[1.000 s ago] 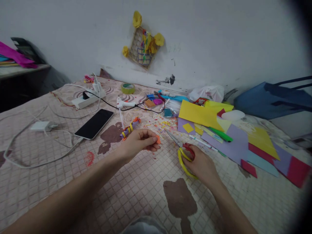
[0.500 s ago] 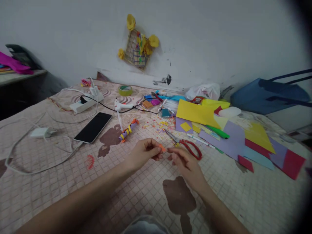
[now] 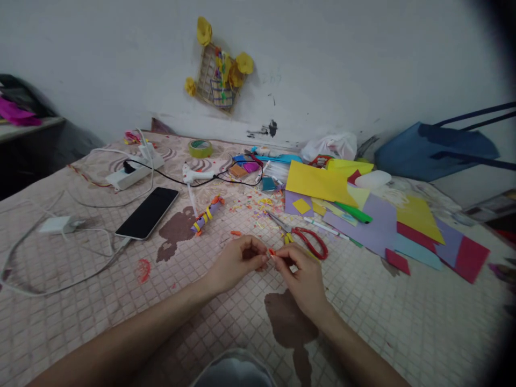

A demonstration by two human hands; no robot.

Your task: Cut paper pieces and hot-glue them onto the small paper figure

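Over the tiled-pattern tablecloth, my two hands nearly meet. Thumb and index finger of my right hand [image 3: 304,274] pinch a small orange-red piece [image 3: 272,252], too small to make out its material. My left hand [image 3: 237,262] is closed just beside it, thumb against curled fingers; whatever may lie between its fingertips is hidden. Another small orange strip [image 3: 236,233] lies on the cloth beyond my left hand. Scissors with red handles [image 3: 310,241] rest right behind my right hand, blades pointing away. A purple roll with yellow bands and orange ends [image 3: 207,216] lies farther left.
A phone [image 3: 147,213] on a white cable and a power strip [image 3: 135,173] lie at left. Behind are a white glue gun [image 3: 197,175], a tape roll [image 3: 200,148] and paper scraps [image 3: 258,207]. Coloured sheets [image 3: 374,220] spread at right, near a blue bag [image 3: 435,153].
The orange piece now sits in my right fingertips instead of my left. My left hand has drawn slightly back from it, and an orange strip shows on the cloth. The view has shifted a little.
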